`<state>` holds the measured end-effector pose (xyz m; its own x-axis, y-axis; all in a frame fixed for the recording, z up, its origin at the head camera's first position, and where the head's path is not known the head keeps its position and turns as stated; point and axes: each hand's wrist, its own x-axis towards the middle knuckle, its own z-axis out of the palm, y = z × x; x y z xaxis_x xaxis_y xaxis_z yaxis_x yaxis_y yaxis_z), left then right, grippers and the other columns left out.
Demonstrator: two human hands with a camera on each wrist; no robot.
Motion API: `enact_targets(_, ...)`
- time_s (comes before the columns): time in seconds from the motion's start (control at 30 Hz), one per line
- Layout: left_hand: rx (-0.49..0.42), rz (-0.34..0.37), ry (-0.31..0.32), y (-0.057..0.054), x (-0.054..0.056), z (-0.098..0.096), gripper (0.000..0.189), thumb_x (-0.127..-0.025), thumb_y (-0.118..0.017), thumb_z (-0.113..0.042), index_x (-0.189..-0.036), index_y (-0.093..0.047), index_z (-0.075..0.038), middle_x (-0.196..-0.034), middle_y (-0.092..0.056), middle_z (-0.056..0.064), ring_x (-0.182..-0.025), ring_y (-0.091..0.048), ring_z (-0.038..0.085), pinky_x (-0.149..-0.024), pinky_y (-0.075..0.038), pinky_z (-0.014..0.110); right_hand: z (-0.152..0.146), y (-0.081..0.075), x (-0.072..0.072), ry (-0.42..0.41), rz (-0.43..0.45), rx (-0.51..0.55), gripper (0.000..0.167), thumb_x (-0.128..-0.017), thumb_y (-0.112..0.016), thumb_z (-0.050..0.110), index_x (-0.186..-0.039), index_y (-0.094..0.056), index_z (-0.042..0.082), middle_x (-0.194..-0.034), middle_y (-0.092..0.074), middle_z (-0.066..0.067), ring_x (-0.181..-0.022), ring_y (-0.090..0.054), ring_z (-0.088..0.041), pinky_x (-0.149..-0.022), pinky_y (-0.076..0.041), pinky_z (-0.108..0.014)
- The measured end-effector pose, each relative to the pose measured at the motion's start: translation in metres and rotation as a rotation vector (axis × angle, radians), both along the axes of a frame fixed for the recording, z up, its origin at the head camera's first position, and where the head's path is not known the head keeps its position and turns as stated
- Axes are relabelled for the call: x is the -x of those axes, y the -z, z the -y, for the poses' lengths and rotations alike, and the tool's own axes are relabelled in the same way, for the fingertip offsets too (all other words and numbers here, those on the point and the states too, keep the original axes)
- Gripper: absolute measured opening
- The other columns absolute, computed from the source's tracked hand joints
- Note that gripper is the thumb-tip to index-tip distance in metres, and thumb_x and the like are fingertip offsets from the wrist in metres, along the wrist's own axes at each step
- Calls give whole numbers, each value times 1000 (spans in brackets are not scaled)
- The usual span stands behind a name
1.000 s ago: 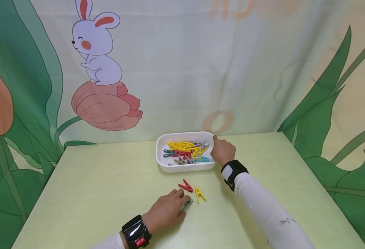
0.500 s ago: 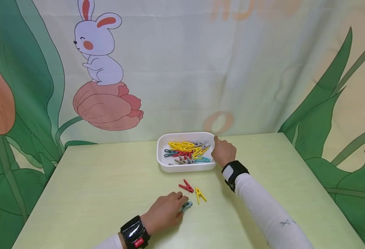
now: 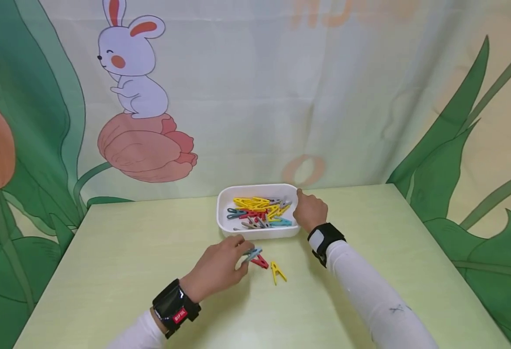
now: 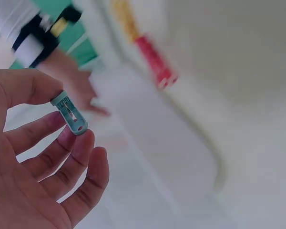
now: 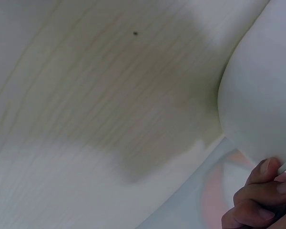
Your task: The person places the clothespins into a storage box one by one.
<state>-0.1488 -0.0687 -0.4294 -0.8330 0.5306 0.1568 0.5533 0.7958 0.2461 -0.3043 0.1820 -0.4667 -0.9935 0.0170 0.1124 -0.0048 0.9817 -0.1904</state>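
Note:
My left hand (image 3: 218, 265) pinches a light blue clothespin (image 3: 253, 253) between thumb and fingertips, raised over the table just in front of the white plastic tray (image 3: 262, 234). In the left wrist view the clothespin (image 4: 71, 113) shows end-on, its spring visible. Partly behind it in the head view lies a red clothespin (image 3: 261, 262), with a yellow clothespin (image 3: 277, 273) beside that on the table. My right hand (image 3: 311, 211) grips the tray's right end; its curled fingers (image 5: 263, 194) show at the rim in the right wrist view.
Inside the tray are several clothespins: yellow ones (image 3: 251, 203), red, dark green, grey and light blue ones. The tray stands near the back edge of the pale table (image 3: 151, 242). A printed curtain (image 3: 247, 97) hangs right behind it.
My left hand has lifted the light blue clothespin off the table and moved it forward, toward the tray. The right hand keeps its hold on the tray.

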Motion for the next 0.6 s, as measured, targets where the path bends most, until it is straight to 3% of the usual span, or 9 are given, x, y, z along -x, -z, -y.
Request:
enact_targets(0.13, -34, -99, -22, -25, 11, 6, 37, -86, -72, -25, -122, -67, -17, -108, -63, 0, -86, -54, 10, -64, -47, 22, 3, -1, 2, -8, -7, -2, 61, -86, -66, 17, -145, -49, 11, -102, -72, -19, -74, -67, -33, -60, -51, -43)
enact_targets(0.3, -75, -180, -37, -49, 26, 8, 37, -87, -70, -22, -124, -67, -15, -113, -64, 3, -90, -58, 15, -66, -52, 26, 3, -1, 3, -9, -21, -7, 62, -86, -66, 17, -145, -49, 11, -99, -73, -18, -71, -66, -31, -58, -50, -42)
enact_targets(0.43, -107, -199, -55, -62, 40, 6, 36, -88, -69, -21, -123, -67, -13, -110, -64, 5, -89, -59, 16, -66, -53, 28, 2, -1, 1, -8, -19, -3, 62, -85, -66, 16, -144, -49, 11, -100, -72, -19, -71, -66, -32, -58, -50, -43)
enact_targets(0.6, -130, -164, -86, -69, 60, -2, 37, -90, -68, -22, -126, -66, -12, -110, -63, 7, -92, -59, 19, -71, -56, 33, 1, -1, -1, -13, -20, -4, 61, -85, -66, 16, -144, -50, 11, -100, -72, -20, -71, -66, -33, -57, -50, -44)
